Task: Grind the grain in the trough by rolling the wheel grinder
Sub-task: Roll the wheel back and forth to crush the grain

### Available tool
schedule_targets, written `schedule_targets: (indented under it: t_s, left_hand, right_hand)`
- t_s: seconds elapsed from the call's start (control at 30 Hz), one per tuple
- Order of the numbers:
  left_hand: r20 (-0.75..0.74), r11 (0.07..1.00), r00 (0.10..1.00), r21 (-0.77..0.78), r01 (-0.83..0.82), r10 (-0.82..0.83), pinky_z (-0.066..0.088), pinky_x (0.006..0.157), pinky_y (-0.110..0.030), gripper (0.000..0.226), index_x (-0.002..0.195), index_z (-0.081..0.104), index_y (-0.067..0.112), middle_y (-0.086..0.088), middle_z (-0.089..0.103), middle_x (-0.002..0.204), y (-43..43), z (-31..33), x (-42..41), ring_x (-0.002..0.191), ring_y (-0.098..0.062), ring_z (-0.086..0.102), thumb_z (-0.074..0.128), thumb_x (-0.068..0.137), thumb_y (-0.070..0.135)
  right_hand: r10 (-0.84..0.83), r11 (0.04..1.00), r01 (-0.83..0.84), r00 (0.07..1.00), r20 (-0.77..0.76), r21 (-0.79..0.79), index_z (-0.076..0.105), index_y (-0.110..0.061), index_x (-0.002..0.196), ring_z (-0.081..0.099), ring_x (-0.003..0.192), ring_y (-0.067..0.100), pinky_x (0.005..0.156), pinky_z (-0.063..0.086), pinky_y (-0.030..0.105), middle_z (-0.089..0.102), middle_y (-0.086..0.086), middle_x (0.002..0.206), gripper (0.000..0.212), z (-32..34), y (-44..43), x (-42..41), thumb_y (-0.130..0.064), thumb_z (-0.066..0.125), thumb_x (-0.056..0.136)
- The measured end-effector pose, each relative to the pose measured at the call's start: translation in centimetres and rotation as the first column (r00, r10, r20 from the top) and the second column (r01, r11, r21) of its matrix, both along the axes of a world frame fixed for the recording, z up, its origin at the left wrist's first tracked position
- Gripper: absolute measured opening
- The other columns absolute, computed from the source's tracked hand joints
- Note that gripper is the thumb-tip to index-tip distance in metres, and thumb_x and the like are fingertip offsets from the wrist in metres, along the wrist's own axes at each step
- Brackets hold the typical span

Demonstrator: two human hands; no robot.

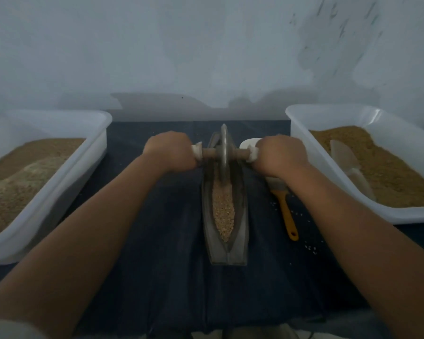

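Note:
A long, boat-shaped metal trough (241, 231) lies lengthwise on the dark cloth in the middle, with tan grain (223, 211) along its groove. The metal wheel grinder (223, 152) stands upright in the far half of the trough, on a wooden axle wrapped in white at both ends. My left hand (169, 152) grips the axle's left end. My right hand (279, 155) grips its right end. Both arms are stretched forward. The wheel's lower edge is blurred where it meets the grain.
A white plastic tub (59, 182) of ground meal stands at the left. A second white tub (301, 128) at the right holds tan grain and a clear scoop (350, 165). A brush with a yellow handle (288, 214) lies right of the trough. A wall stands close behind.

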State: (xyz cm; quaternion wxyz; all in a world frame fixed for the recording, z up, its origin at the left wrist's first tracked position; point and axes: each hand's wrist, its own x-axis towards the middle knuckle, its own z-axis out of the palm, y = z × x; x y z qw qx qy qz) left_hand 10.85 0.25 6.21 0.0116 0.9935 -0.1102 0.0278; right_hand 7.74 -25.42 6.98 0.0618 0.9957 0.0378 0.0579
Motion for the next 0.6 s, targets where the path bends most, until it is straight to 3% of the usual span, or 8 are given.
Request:
schedule_targets:
  t_s: [0.07,0.13,0.23,0.3,0.37,0.43,0.5,0.6]
  left_hand:
    - [-0.028,1.0,1.0,-0.005,0.004,-0.004,0.053,0.068,-0.036,0.043,0.073,0.061,0.022,0.003,0.062,0.076,0.0,-0.3,-0.3,0.069,-0.021,0.061,0.06,0.074,0.066]
    - [-0.096,0.998,0.994,0.014,0.056,-0.055,0.054,0.069,-0.036,0.032,0.07,0.059,0.021,0.003,0.06,0.074,0.6,-0.5,-1.8,0.07,-0.023,0.062,0.062,0.078,0.052]
    - [-0.228,0.986,0.961,0.025,0.165,-0.155,0.051,0.057,-0.029,0.026,0.063,0.06,0.018,0.003,0.062,0.063,2.0,-0.8,-5.7,0.06,-0.015,0.062,0.062,0.071,0.043]
    - [-0.236,0.977,0.953,0.048,0.207,-0.191,0.043,0.047,-0.024,0.028,0.06,0.061,0.018,0.003,0.061,0.057,2.6,-1.1,-7.7,0.053,-0.01,0.06,0.056,0.063,0.046]
    - [-0.21,0.98,0.961,0.046,0.194,-0.181,0.04,0.047,-0.024,0.031,0.06,0.059,0.017,0.003,0.06,0.056,2.6,-1.4,-7.5,0.052,-0.01,0.059,0.054,0.063,0.047]
    - [-0.165,0.988,0.976,0.044,0.151,-0.142,0.044,0.054,-0.028,0.031,0.063,0.057,0.017,0.004,0.059,0.062,2.0,-1.1,-5.6,0.058,-0.015,0.059,0.059,0.069,0.047]
    - [-0.057,0.997,0.996,0.033,0.075,-0.073,0.05,0.063,-0.033,0.033,0.067,0.058,0.02,0.005,0.06,0.07,1.1,-0.9,-2.8,0.064,-0.02,0.059,0.06,0.077,0.052]
    - [0.045,1.0,0.999,0.0,-0.031,0.031,0.049,0.064,-0.035,0.047,0.071,0.061,0.023,0.004,0.06,0.074,0.0,-0.5,0.2,0.066,-0.02,0.057,0.052,0.069,0.069]
  right_hand:
    - [0.017,1.0,-0.016,1.0,0.014,-0.013,0.051,-0.028,0.068,0.056,0.066,0.017,0.065,0.052,0.034,0.058,-0.005,0.073,0.032,0.0,-0.1,0.4,-0.049,0.062,0.09]
    - [0.045,0.999,-0.044,0.997,-0.059,0.009,0.061,-0.026,0.073,0.062,0.067,0.018,0.068,0.057,0.037,0.066,-0.002,0.075,0.023,-0.2,-0.6,-0.6,-0.043,0.063,0.089]
    - [0.093,0.99,-0.045,0.919,-0.384,0.13,0.071,-0.026,0.074,0.067,0.06,0.01,0.056,0.053,0.031,0.07,-0.004,0.064,0.021,-0.7,-1.9,-3.9,-0.046,0.068,0.079]
    - [0.128,0.984,-0.047,0.858,-0.498,0.171,0.071,-0.028,0.07,0.064,0.053,0.004,0.052,0.05,0.029,0.069,-0.01,0.061,0.026,-0.9,-2.6,-5.7,-0.054,0.064,0.069]
    - [0.122,0.988,-0.072,0.905,-0.408,0.136,0.068,-0.03,0.067,0.064,0.055,0.006,0.052,0.048,0.029,0.067,-0.006,0.06,0.03,-1.6,-2.7,-5.7,-0.058,0.061,0.072]
    - [0.104,0.994,-0.096,0.982,-0.158,0.056,0.063,-0.03,0.068,0.06,0.059,0.009,0.053,0.043,0.03,0.064,-0.006,0.065,0.031,-2.2,-2.2,-4.1,-0.057,0.059,0.083]
    - [0.067,0.997,-0.07,0.994,0.088,0.027,0.055,-0.03,0.069,0.053,0.06,0.01,0.057,0.042,0.032,0.059,-0.007,0.068,0.028,-2.5,-1.4,-1.6,-0.048,0.06,0.09]
    - [0.018,1.0,-0.022,0.984,0.178,0.017,0.052,-0.03,0.067,0.054,0.058,0.014,0.057,0.048,0.031,0.059,-0.006,0.067,0.03,-2.2,-0.8,1.7,-0.05,0.064,0.085]
